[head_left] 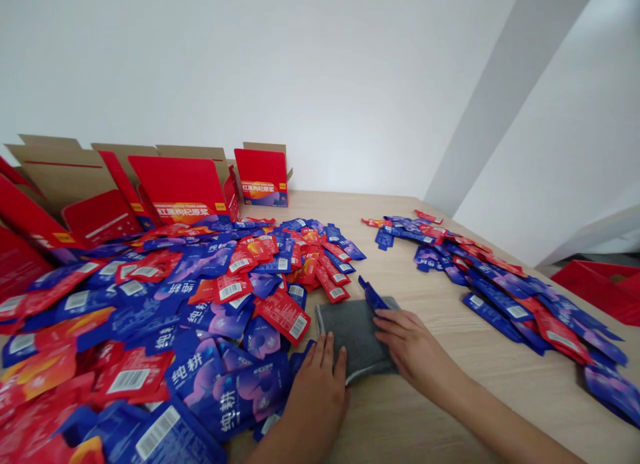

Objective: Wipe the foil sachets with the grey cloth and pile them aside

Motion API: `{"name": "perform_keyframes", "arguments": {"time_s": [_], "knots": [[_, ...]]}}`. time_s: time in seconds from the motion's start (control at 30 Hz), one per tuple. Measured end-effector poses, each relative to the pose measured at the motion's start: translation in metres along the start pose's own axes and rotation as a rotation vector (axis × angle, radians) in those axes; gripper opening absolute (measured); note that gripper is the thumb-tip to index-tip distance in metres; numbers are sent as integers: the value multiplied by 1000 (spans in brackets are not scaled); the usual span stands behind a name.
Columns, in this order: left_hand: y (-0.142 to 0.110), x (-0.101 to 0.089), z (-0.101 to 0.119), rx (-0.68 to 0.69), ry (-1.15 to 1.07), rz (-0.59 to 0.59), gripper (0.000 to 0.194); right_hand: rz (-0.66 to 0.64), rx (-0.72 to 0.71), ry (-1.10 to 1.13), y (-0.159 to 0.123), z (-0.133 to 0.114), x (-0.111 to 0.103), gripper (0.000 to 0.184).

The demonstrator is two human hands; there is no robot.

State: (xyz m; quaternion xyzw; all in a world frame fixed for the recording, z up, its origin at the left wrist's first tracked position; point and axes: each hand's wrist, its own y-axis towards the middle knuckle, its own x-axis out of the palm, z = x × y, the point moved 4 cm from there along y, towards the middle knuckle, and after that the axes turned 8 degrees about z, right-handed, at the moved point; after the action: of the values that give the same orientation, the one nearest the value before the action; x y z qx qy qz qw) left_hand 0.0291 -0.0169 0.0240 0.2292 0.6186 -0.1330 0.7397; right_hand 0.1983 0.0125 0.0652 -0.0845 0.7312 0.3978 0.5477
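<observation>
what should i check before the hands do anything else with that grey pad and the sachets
1. Left hand rests flat on the grey pad near edge: ok.
2. Right hand lies on the pad's right side, fingers by a blue sachet: ok.
3. Sachet gripped or only touched: cannot tell.
4. Pad flat on the table: ok.
5. Big sachet pile crowds the pad's left edge: not ok.
6. Smaller pile lies apart from the pad: ok.
</observation>
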Motion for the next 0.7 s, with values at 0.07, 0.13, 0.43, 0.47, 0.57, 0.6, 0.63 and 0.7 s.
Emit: {"name": "perform_keyframes", "arguments": {"time_s": [0.07,0.13,0.43,0.47,0.57,0.6,0.63,0.7], "knots": [[0,1,-1,4,-3,10,47,-56,-91,66,-3,-17,-15,31],[0,1,-2,9,-7,12,46,-96,-123,97,-4,-27,-24,33],[-1,14,-8,79,54,72,47,-135,38,-205,-21,6,35,44],[-2,18,-10,95,70,95,47,-145,63,-253,-20,14,41,43],[-5,29,-15,158,113,172,48,-221,191,-383,-6,44,49,41],[-6,31,-17,177,124,191,49,-247,248,-418,2,57,50,42],[-7,34,-18,193,132,202,49,-267,300,-443,11,70,50,42],[-8,37,-20,214,145,214,50,-285,354,-436,32,93,54,43]]}}
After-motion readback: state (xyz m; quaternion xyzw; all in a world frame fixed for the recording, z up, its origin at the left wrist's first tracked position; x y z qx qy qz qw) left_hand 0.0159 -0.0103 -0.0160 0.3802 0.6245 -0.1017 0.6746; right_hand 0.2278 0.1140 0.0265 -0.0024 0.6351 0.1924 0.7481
